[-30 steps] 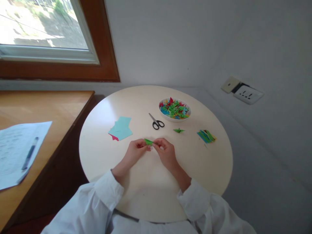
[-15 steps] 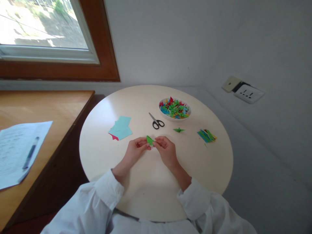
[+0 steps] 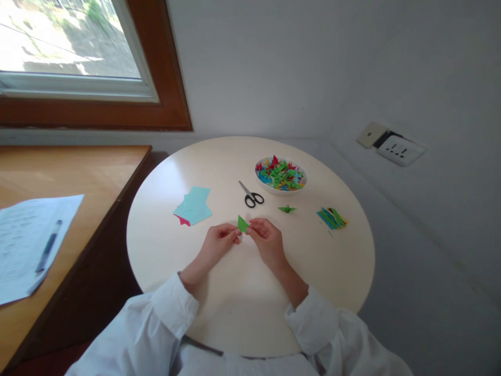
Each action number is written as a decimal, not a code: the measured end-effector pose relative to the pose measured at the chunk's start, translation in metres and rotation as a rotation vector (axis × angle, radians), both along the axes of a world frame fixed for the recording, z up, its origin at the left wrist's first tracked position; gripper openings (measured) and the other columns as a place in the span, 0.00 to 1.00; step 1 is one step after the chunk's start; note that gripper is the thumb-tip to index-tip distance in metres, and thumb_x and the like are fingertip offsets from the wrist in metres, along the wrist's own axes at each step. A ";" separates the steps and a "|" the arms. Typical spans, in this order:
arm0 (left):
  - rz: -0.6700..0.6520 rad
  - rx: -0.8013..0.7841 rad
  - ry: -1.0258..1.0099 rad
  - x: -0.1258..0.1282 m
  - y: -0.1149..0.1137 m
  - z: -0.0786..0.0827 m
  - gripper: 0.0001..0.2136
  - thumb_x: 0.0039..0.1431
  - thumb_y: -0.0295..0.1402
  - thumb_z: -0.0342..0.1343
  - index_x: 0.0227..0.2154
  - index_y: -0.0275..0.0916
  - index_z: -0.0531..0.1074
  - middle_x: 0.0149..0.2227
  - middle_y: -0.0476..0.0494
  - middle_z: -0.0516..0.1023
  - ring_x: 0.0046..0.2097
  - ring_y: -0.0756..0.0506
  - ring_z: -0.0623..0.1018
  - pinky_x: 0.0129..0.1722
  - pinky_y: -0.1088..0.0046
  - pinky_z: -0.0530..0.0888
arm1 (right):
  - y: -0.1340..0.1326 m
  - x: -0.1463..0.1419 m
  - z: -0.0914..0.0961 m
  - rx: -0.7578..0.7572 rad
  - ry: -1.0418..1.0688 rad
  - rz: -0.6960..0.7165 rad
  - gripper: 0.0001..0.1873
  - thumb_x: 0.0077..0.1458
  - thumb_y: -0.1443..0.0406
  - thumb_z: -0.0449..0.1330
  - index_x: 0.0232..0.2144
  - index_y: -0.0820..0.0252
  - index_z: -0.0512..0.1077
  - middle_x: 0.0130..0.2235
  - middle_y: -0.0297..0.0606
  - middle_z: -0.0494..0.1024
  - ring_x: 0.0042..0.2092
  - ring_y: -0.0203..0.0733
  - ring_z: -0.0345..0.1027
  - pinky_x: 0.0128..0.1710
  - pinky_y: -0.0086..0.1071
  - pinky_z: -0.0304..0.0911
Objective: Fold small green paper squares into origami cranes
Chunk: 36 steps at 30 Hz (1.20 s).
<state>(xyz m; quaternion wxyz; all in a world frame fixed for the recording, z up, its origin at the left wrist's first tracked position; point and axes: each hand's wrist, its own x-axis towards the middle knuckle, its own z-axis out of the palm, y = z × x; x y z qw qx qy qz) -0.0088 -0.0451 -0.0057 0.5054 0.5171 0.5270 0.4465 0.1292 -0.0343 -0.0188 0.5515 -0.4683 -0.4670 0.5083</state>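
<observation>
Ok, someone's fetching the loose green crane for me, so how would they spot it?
Start at the round cream table and find the white bowl heaped with colourful paper cranes at its far side. Just in front of the bowl, right of the black-handled scissors, lies one small green crane; it alone sits bare on the tabletop, outside the bowl.

Left grip (image 3: 216,244) and right grip (image 3: 266,241) pinched shut, tips nearly meeting, forearms angled inward, wrists low
</observation>
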 end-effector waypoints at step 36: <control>0.017 0.049 0.051 0.002 -0.002 0.006 0.09 0.47 0.36 0.57 0.22 0.33 0.74 0.22 0.45 0.74 0.26 0.50 0.71 0.26 0.77 0.66 | -0.002 0.002 0.008 0.063 -0.188 0.091 0.07 0.45 0.62 0.60 0.22 0.60 0.72 0.23 0.33 0.74 0.27 0.36 0.66 0.29 0.29 0.61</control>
